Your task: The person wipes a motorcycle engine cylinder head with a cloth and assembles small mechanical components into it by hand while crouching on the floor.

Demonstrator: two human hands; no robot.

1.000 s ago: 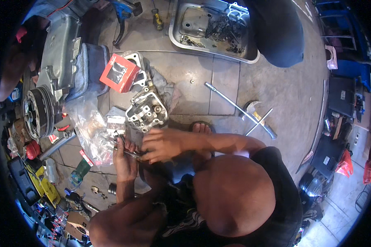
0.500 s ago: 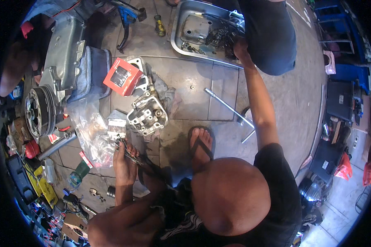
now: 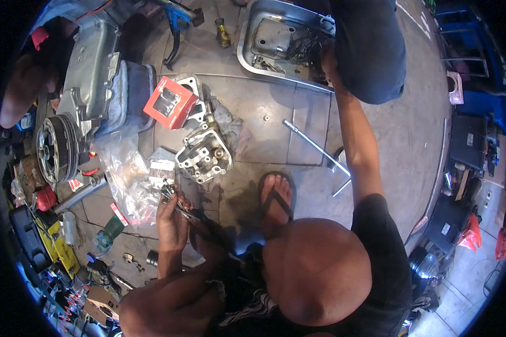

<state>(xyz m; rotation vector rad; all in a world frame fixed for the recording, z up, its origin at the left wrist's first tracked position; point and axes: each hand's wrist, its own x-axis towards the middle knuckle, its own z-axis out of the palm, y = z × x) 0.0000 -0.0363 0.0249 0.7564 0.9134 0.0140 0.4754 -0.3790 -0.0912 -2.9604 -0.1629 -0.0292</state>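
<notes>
My left hand (image 3: 173, 219), fingers curled, grips a bunch of thin metal bolts (image 3: 167, 191) above the floor. Just beyond it lie a clear plastic bag (image 3: 130, 185) and an open engine cylinder head (image 3: 204, 154). My right arm stretches forward, its hand (image 3: 330, 66) down in a metal tray (image 3: 243, 49) at the far side. The fingers are hidden by shadow and a dark trouser leg (image 3: 371, 53). Inside the tray are a metal cover (image 3: 271, 38), a dark tangled chain-like heap (image 3: 306, 48) and small parts.
A red box (image 3: 170, 104) rests on a flat gasket-like plate. A T-handle wrench (image 3: 315, 147) lies on the tiles, and a yellow screwdriver (image 3: 223, 33) near the tray. At left stand a large metal engine casing (image 3: 90, 62) and a wheel hub (image 3: 55, 150). Tool cases (image 3: 445, 224) line the right.
The view has shifted slightly. My right hand has sunk a little further into the tray, behind the trouser leg. My left hand keeps its hold on the bolts.
</notes>
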